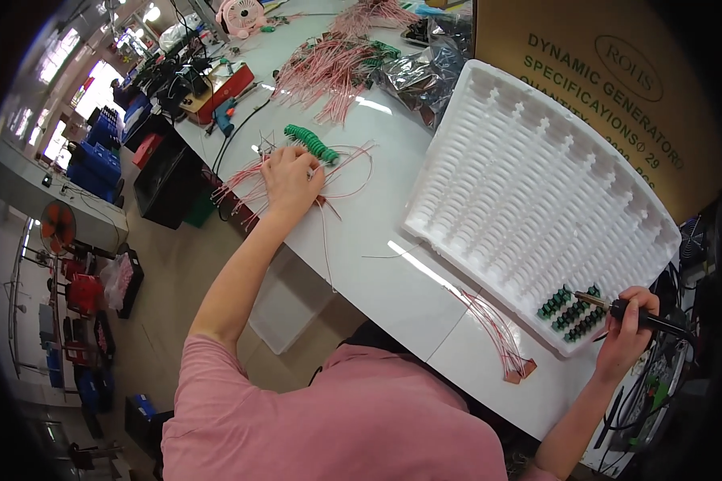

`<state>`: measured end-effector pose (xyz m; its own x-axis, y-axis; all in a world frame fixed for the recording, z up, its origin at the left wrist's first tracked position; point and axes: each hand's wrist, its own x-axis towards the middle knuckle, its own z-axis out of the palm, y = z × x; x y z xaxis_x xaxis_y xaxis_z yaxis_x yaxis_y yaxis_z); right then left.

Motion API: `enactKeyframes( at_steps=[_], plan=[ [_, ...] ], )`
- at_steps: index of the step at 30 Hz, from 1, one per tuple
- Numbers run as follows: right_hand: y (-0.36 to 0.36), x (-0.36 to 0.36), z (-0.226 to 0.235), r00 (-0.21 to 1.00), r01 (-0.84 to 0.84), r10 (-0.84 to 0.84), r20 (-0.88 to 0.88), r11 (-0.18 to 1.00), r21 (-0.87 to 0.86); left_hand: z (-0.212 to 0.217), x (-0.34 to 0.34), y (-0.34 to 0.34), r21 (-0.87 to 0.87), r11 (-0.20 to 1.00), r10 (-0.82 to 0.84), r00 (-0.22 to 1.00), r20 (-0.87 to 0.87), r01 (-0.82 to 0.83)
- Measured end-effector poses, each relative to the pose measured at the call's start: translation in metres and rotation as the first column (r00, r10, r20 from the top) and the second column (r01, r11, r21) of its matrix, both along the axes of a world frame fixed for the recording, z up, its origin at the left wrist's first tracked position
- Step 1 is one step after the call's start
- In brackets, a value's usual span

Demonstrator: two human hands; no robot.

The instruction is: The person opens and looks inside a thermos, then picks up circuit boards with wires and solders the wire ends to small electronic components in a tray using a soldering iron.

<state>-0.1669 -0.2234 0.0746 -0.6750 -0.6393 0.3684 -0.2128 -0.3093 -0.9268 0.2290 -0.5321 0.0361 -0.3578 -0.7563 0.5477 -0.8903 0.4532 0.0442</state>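
Note:
My right hand [627, 337] grips the black handle of a soldering iron [655, 321], whose metal tip points left over the lower right corner of a white foam tray [425, 210]. Short rows of small green-and-black parts [571, 314] sit in that corner, right by the tip. Over at the left, my left hand [293, 183] is down on a loose bundle of thin pink and red wires [245, 183], its fingers bent and closed; what lies between the fingertips is hidden. A curved row of green parts [311, 143] lies just beyond those fingers.
Several more pink wires [493, 325] with copper-coloured ends lie by the near edge. A big wire pile [329, 68], a crinkled silvery bag [425, 76] and a pink fan [241, 16] are farther back. A cardboard box [529, 20] stands behind the tray.

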Motion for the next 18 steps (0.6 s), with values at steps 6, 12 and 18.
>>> enactKeyframes(
  at_steps=[6, 12, 18],
  plan=[
    [0.005, 0.004, 0.005, 0.999, 0.042, -0.042, -0.028, 0.999, 0.013, 0.002, -0.005, -0.008, 0.16, 0.974, 0.152, 0.987, 0.047, -0.158],
    [0.004, 0.014, 0.033, 0.996, -0.075, 0.077, 0.036, 0.995, -0.072, 0.058, -0.051, 0.067, 0.327, 0.9, -0.057, 0.82, -0.57, 0.29],
    [0.087, 0.04, 0.051, 0.995, -0.072, 0.059, -0.081, 0.983, -0.168, 0.028, -0.133, 0.169, 0.417, 0.418, -0.633, 0.588, -0.504, 0.807]
  ],
)
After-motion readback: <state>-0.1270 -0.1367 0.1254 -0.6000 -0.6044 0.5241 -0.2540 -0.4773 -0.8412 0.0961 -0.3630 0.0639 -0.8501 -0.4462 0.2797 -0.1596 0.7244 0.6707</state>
